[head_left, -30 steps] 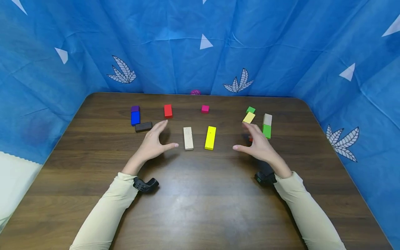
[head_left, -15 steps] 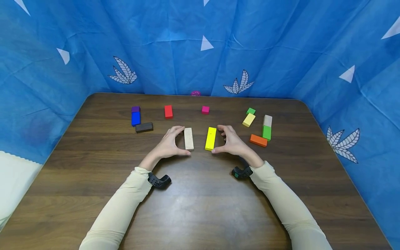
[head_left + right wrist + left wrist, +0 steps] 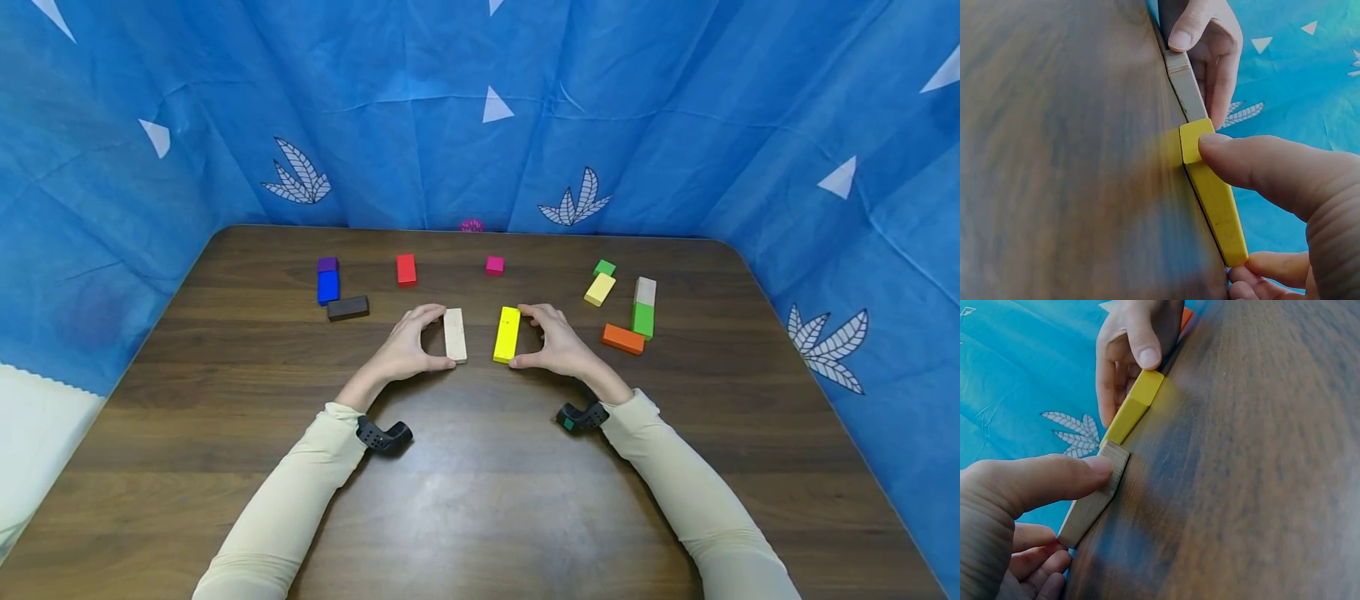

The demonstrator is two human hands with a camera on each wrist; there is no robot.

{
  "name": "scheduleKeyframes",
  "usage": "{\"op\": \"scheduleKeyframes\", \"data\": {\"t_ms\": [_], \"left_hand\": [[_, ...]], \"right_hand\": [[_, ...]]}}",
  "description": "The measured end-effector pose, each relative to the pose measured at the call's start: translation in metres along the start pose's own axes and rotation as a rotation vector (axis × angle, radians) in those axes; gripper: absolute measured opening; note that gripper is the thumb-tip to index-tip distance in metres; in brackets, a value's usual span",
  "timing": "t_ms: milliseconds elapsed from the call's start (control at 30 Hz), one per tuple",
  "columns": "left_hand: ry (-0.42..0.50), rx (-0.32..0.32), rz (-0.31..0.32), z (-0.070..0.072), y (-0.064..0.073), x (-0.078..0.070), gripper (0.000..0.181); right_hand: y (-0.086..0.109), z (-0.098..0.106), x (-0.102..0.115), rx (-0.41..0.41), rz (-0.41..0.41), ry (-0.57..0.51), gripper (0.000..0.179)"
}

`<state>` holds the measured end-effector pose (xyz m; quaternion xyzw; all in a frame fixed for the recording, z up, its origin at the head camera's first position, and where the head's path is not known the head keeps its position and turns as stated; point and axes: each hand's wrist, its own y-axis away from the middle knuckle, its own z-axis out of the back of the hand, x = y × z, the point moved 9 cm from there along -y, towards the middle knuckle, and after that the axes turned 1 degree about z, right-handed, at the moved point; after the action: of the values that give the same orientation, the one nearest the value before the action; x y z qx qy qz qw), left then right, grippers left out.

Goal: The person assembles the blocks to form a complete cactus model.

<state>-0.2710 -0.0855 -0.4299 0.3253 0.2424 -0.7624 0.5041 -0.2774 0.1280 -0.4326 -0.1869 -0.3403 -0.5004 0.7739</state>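
At the middle of the table lie two long blocks side by side with a gap between them, one pale wooden (image 3: 454, 336) and one yellow (image 3: 506, 335). My left hand (image 3: 405, 343) pinches the wooden block lengthwise. Its thumb (image 3: 1094, 474) presses the near end, and a fingertip meets the far end. On the other side, my right hand (image 3: 557, 342) holds the yellow block the same way, thumb (image 3: 1216, 150) on the near end and fingertips at the far end. Both blocks appear to rest flat on the tabletop.
Purple (image 3: 327, 264), blue (image 3: 328, 287) and black (image 3: 348, 308) blocks lie at left. Red (image 3: 406, 270) and pink (image 3: 494, 266) blocks sit farther back. At right are green (image 3: 642, 320), grey-white (image 3: 645, 290), orange (image 3: 622, 339) and pale yellow (image 3: 599, 289) blocks. A blue curtain (image 3: 435, 125) hangs behind.
Both hands have moved inward from either side to the two middle blocks, and their fingers have closed on the blocks' ends. The blocks themselves stay in place.
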Motion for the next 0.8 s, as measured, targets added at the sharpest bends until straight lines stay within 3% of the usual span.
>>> {"op": "scheduleKeyframes", "data": {"t_ms": [433,600,800], "left_hand": [[0.062,-0.037,-0.044,-0.001,0.007,-0.010,0.085],[0.060,-0.042,-0.076,-0.009,0.019,-0.020,0.085],[0.054,-0.057,-0.122,-0.017,0.043,-0.033,0.084]], "right_hand": [[0.002,0.002,0.001,-0.036,0.008,0.039,0.091],[0.003,0.003,0.000,-0.049,0.006,0.038,0.091],[0.002,0.002,0.003,-0.055,0.018,0.050,0.091]]}}
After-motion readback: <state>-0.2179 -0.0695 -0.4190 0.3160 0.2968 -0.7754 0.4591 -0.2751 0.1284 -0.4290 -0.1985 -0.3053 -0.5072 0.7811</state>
